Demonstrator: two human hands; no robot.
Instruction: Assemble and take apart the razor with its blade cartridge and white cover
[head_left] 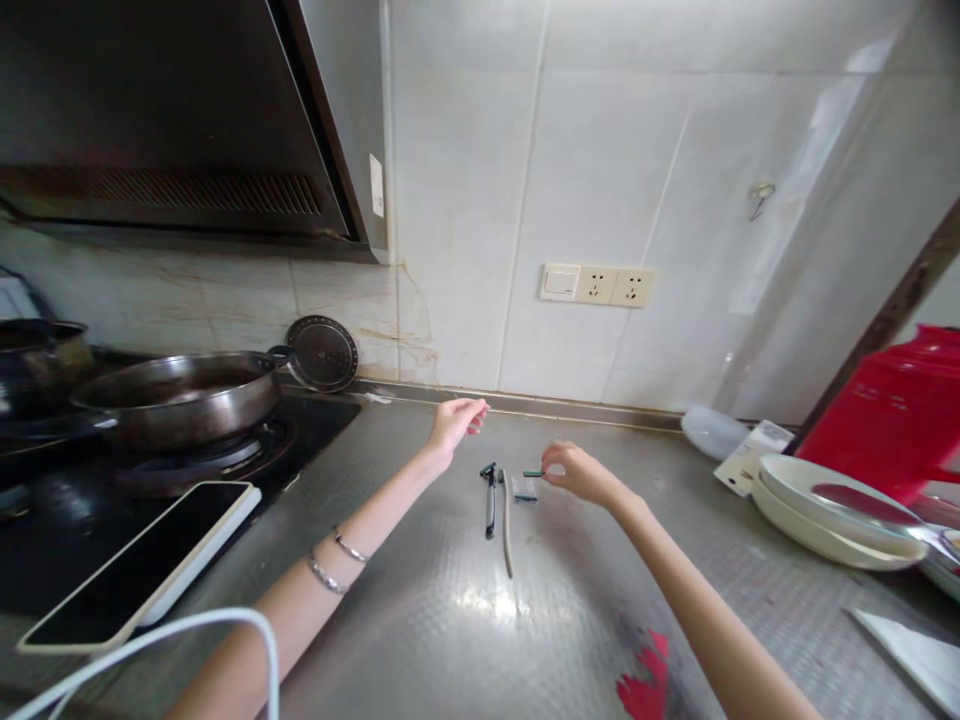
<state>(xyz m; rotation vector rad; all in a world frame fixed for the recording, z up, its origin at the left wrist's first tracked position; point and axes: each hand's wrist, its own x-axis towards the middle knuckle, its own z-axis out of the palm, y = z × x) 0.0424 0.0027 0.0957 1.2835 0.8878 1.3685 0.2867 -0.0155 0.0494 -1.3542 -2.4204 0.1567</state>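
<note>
My left hand (452,428) hovers over the back of the metal counter, its fingertips pinched together; whether anything is between them cannot be made out. To its right, my right hand (574,470) pinches the end of a small green and dark razor cartridge (532,473). Just below that lies a small clear plastic packet (522,489) with a dark strip along its lower edge. A razor (490,503) with a dark grey handle lies between the hands, head toward the wall. Beside it rests a thin, pale, slightly bent stick (508,530), its material unclear.
A gas stove with a steel pan (187,405) stands at left, a phone (142,570) and a white cable (217,617) nearer me. Stacked white dishes (832,510), a small card (752,457) and a red container (885,410) are at right. A red patch (643,680) marks the counter's front.
</note>
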